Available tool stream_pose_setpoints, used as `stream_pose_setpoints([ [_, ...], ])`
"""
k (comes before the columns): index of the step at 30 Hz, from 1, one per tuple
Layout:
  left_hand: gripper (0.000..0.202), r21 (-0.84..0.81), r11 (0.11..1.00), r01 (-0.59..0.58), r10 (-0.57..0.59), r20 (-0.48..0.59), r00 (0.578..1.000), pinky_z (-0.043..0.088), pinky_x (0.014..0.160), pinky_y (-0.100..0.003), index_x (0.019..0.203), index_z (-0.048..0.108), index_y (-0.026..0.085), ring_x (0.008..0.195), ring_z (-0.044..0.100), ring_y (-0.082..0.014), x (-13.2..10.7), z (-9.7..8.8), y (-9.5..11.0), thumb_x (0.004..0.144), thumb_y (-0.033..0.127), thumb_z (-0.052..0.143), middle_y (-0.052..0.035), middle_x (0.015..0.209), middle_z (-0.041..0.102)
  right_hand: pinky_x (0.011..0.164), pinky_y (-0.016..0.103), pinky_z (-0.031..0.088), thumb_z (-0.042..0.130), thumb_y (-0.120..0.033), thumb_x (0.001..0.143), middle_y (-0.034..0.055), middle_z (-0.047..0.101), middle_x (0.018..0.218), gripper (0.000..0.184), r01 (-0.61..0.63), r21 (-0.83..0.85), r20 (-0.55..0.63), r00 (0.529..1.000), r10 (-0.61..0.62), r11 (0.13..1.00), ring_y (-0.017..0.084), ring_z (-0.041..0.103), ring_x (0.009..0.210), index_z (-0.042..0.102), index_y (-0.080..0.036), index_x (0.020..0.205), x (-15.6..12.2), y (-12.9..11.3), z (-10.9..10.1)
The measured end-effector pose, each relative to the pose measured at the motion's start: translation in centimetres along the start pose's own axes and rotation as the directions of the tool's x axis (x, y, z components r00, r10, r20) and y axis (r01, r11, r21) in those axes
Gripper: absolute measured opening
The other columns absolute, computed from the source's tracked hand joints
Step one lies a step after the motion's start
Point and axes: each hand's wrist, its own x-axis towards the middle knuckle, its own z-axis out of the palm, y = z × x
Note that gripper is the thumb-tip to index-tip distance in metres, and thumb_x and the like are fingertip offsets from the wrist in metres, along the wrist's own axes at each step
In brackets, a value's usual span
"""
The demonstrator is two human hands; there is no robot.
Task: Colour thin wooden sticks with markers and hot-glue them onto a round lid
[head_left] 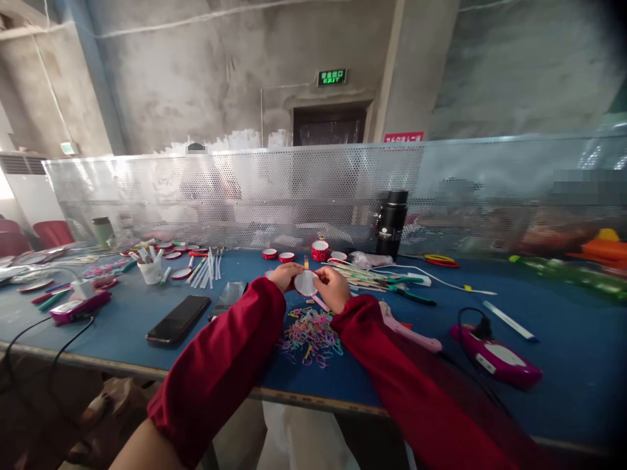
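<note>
Both hands hold a small white round disc (306, 283) with a thin dark reddish rim, raised over the blue table. My left hand (285, 276) pinches its left edge, and my right hand (334, 288) grips it from the right with bent fingers. A small yellow-orange strip (306, 262) stands up at the disc's top edge; whether it is attached I cannot tell. Below the hands lies a loose heap of thin pastel bands (312, 334). A pink corded tool (411, 331), perhaps a glue gun, rests beside my right sleeve.
Stacks of red-rimmed discs (320, 250) and a black flask (392, 225) stand along the perforated screen (274, 189). Left are a phone (179, 319), a white cup (150, 269) of sticks and glue sticks (208, 269). Pliers (414, 295), a marker (510, 321) and a purple power strip (497, 356) lie right.
</note>
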Motion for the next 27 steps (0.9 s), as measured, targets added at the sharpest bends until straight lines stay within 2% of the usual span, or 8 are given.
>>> stream_pose_setpoints([
  [8,0.009,-0.007,1.0,0.001,-0.001,0.002,1.0,0.043,0.05,-0.025,0.074,0.06,0.015,0.05,0.052,-0.0116,-0.04,0.1,0.02,0.065,0.015,0.063,0.0,0.058,0.058,0.06,0.028,0.047,0.055,-0.024,0.069,0.0005,0.066,0.068,0.007,-0.013,-0.003,0.007,1.0,0.013,1.0,0.017,0.061,0.061,0.059,-0.021,0.074,-0.08,-0.1,-0.04],
  [13,0.006,-0.007,1.0,-0.013,0.013,0.002,1.0,0.042,0.051,-0.027,0.074,0.059,0.015,0.051,0.051,-0.0122,-0.25,0.08,0.04,0.069,0.016,0.062,-0.0027,0.058,0.058,0.06,0.028,0.046,0.055,-0.024,0.068,0.0002,0.066,0.067,0.008,-0.015,-0.011,0.008,1.0,0.015,1.0,0.016,0.061,0.061,0.059,-0.021,0.074,-0.11,-0.06,0.06],
  [18,0.002,0.033,0.999,-0.015,0.016,-0.015,1.0,0.043,0.054,-0.028,0.073,0.061,0.018,0.057,0.056,-0.0153,-0.34,0.11,0.03,0.072,0.016,0.06,-0.0053,0.065,0.061,0.06,0.027,0.045,0.056,-0.025,0.068,-0.0005,0.065,0.067,0.009,-0.006,-0.028,-0.006,1.0,0.006,1.0,0.016,0.059,0.061,0.06,-0.02,0.075,-0.07,0.08,0.13],
  [23,0.008,0.055,0.998,-0.012,0.013,-0.02,1.0,0.042,0.052,-0.026,0.069,0.061,0.02,0.056,0.055,-0.0145,-0.5,0.3,0.17,0.076,0.017,0.059,-0.0048,0.064,0.062,0.059,0.026,0.045,0.056,-0.026,0.068,-0.0006,0.065,0.067,0.009,-0.003,-0.024,-0.005,1.0,0.003,1.0,0.015,0.059,0.06,0.06,-0.02,0.075,-0.05,0.18,0.23],
  [27,0.004,0.036,0.999,-0.007,0.008,-0.017,1.0,0.042,0.05,-0.024,0.07,0.06,0.016,0.051,0.052,-0.0115,-0.56,0.34,0.25,0.074,0.014,0.061,-0.0023,0.06,0.059,0.06,0.026,0.045,0.057,-0.024,0.068,-0.0006,0.065,0.068,0.008,0.003,-0.019,-0.009,1.0,-0.003,1.0,0.015,0.059,0.06,0.06,-0.02,0.074,-0.08,0.13,0.27],
])
